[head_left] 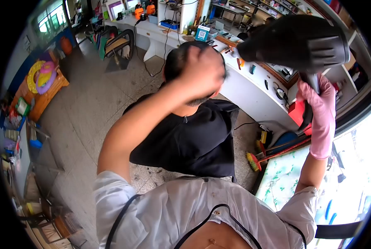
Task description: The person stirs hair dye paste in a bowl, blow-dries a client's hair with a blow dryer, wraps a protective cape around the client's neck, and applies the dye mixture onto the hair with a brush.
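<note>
Hair dryer (301,43): black, bulky body with a ribbed rear grille; no brand or lettering can be read on it. It sits at two o'clock, raised, its nozzle aimed at the seated person's head (181,58). The right hand (320,103), in a pink glove, is clenched round the dryer's handle. The left hand (202,74), bare, lies spread on the dark hair at twelve o'clock, grasping nothing. A black cape (193,141) covers the sitter. A broom (256,159) lies at four o'clock. A small blue-and-white sign (202,33) stands on the counter, its writing too small to read.
</note>
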Demonstrator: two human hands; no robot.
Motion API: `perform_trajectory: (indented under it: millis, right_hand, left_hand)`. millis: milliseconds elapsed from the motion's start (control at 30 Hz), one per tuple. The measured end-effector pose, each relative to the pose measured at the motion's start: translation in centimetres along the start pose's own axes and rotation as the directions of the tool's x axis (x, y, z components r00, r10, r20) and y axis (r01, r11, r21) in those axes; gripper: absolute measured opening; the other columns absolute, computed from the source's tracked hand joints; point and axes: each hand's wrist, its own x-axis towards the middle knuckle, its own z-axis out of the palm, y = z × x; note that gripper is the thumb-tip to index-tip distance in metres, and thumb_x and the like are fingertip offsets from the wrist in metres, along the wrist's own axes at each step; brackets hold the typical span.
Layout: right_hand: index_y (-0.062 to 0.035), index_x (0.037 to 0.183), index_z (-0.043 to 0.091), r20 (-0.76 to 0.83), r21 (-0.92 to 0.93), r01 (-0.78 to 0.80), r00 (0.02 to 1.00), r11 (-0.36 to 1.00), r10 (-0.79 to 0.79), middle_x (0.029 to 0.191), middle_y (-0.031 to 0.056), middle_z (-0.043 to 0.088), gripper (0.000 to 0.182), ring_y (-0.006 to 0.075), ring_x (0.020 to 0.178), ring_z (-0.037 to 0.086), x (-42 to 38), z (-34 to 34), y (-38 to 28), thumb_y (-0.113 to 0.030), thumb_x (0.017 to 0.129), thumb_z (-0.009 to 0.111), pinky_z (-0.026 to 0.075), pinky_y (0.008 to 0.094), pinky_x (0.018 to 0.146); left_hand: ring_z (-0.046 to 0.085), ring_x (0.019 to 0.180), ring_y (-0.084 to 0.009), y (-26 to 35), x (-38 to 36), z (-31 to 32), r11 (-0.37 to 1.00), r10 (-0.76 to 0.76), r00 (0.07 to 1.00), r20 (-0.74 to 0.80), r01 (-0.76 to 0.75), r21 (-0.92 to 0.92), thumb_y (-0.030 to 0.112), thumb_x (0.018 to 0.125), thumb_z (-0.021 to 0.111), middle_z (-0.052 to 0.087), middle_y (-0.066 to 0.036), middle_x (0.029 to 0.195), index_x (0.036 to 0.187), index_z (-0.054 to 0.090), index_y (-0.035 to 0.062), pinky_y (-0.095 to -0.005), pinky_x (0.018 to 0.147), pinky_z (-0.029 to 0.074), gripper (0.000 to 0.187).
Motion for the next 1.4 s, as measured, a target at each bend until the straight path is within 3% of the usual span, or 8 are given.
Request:
perform_trajectory:
  millis: [100, 267, 433, 767, 867, 933, 1267, 1400]
  right_hand:
    - [-0.0009, 0.085, 0.059, -0.009, -0.017, -0.012, 1.0, 1.0, 0.012, 0.066, 0.004, 0.06, 0.044, 0.0089, 0.06, 0.055, -1.6, -1.3, 1.7, -0.035, 0.066, 0.078, 0.042, 0.0208, 0.061]
    - [-0.0006, 0.088, 0.06, -0.144, 0.132, 0.058, 0.989, 0.99, -0.039, 0.064, 0.0036, 0.061, 0.039, 0.0092, 0.057, 0.056, -2.5, -3.1, 4.8, -0.028, 0.067, 0.078, 0.042, 0.019, 0.054]
    - [0.0003, 0.087, 0.059, -0.29, 0.15, 0.079, 0.956, 0.986, -0.032, 0.059, 0.003, 0.058, 0.037, 0.0086, 0.054, 0.053, -2.9, -1.2, 5.9, -0.029, 0.07, 0.074, 0.039, 0.0188, 0.051]
    - [0.0001, 0.089, 0.06, -0.24, 0.244, 0.138, 0.968, 0.96, -0.078, 0.064, 0.006, 0.06, 0.034, 0.0121, 0.057, 0.056, -4.4, -1.6, 7.9, -0.022, 0.069, 0.077, 0.043, 0.0218, 0.054]
    - [0.0007, 0.1, 0.057, 0.052, 0.43, -0.015, 0.999, 0.903, -0.008, 0.072, 0.0085, 0.062, 0.049, 0.0146, 0.058, 0.058, -5.6, -1.8, 8.5, -0.029, 0.067, 0.079, 0.045, 0.0247, 0.053]
    - [-0.0009, 0.108, 0.053, -0.106, 0.355, 0.001, 0.994, 0.935, 0.04, 0.083, 0.0089, 0.063, 0.054, 0.0142, 0.069, 0.059, -6.3, 0.4, 9.0, -0.019, 0.065, 0.08, 0.049, 0.0272, 0.065]
    - [-0.0012, 0.107, 0.055, 0.18, 0.039, 0.234, 0.955, 0.971, -0.237, 0.103, 0.0092, 0.06, 0.06, 0.0256, 0.094, 0.058, -9.0, 4.2, 13.5, -0.034, 0.064, 0.079, 0.044, 0.0375, 0.087]
    - [-0.0037, 0.096, 0.058, 0.171, 0.079, 0.282, 0.941, 0.956, -0.292, 0.09, 0.009, 0.059, 0.057, 0.0221, 0.082, 0.057, -10.2, 4.7, 8.8, -0.033, 0.052, 0.08, 0.045, 0.0331, 0.074]
  left_hand:
    - [0.059, 0.082, -0.0263, 7.7, -0.5, -2.4, 0.958, 0.266, 0.495, 0.827, -0.232, -0.17, 0.035, 0.074, 0.06, 0.062, -0.008, 0.083, 0.088, 0.062, 0.0079, -0.049, 0.089, 0.036, 0.03]
    - [0.059, 0.091, -0.0296, -1.3, 6.9, -5.3, 0.964, -0.188, 0.981, 0.051, 0.194, -0.183, 0.027, 0.082, 0.053, 0.061, -0.015, 0.097, 0.098, 0.062, 0.0056, -0.0386, 0.079, 0.047, 0.028]
    - [0.058, 0.096, -0.033, -12.6, 9.7, 0.6, 0.846, -0.533, 0.674, 0.512, 0.438, 0.303, 0.043, 0.083, 0.052, 0.06, -0.019, 0.108, 0.106, 0.062, 0.001, -0.0403, 0.081, 0.046, 0.049]
    - [0.062, 0.077, -0.0239, 4.4, 6.0, -5.7, 0.965, 0.26, 0.254, 0.931, -0.034, -0.26, 0.04, 0.08, 0.057, 0.066, -0.012, 0.081, 0.084, 0.066, 0.0006, -0.0356, 0.073, 0.046, 0.041]
    - [0.062, 0.079, -0.0144, -0.7, 5.1, -8.3, 0.311, 0.173, 0.779, 0.602, 0.537, -0.784, 0.016, 0.085, 0.058, 0.065, -0.008, 0.089, 0.104, 0.059, 0.0011, -0.027, 0.075, 0.048, 0.024]
    - [0.06, 0.086, -0.0191, -5.8, 5.0, -7.2, 0.715, -0.29, 0.957, -0.004, 0.214, -0.666, 0.011, 0.086, 0.054, 0.063, -0.009, 0.092, 0.101, 0.057, 0.0004, -0.0295, 0.078, 0.048, 0.019]
    - [0.053, 0.103, -0.0309, 7.4, -5.6, -4.1, 0.981, 0.046, 0.957, -0.285, -0.097, -0.168, 0.008, 0.073, 0.064, 0.058, -0.01, 0.104, 0.096, 0.063, 0.0046, -0.0436, 0.097, 0.033, 0.024]
    - [0.042, 0.119, -0.0219, 0.9, -7.9, -3.6, 0.441, -0.843, 0.473, -0.258, 0.33, -0.834, 0.015, 0.091, 0.047, 0.045, -0.013, 0.128, 0.125, 0.043, -0.0019, -0.0346, 0.101, 0.031, 0.038]
